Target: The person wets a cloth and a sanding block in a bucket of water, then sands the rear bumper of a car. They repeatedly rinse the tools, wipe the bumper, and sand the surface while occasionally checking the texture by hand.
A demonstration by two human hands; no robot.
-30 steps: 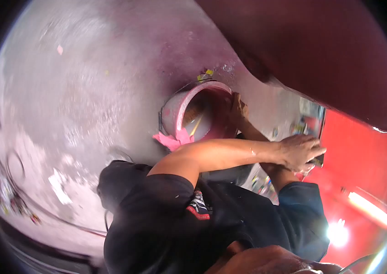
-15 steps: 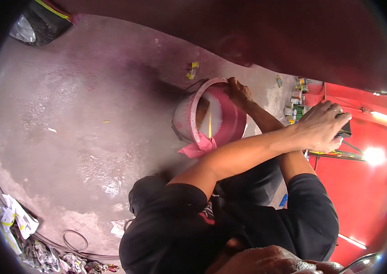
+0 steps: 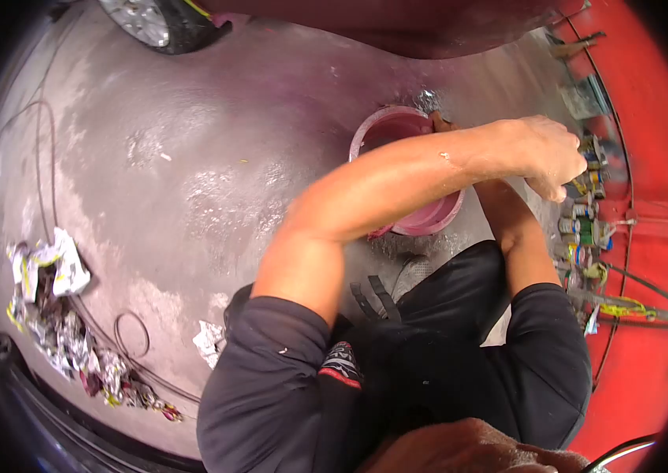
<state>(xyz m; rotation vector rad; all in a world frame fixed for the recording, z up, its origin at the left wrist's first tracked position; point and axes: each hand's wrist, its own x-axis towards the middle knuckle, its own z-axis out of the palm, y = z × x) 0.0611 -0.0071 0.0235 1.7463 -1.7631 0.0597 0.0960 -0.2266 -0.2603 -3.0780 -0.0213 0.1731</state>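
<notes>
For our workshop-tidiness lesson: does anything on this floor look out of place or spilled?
Yes: crumpled white and silvery scraps lie heaped on the grey concrete floor at the picture's lower left, like litter. Glossy patches left of the round pink bucket look wet, perhaps spilled.

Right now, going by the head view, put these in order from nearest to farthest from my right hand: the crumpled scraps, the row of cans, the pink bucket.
1. Pink bucket: its rim is right at your right hand.
2. Row of cans: off to the right, along the red wall.
3. Crumpled scraps: far left.
</notes>
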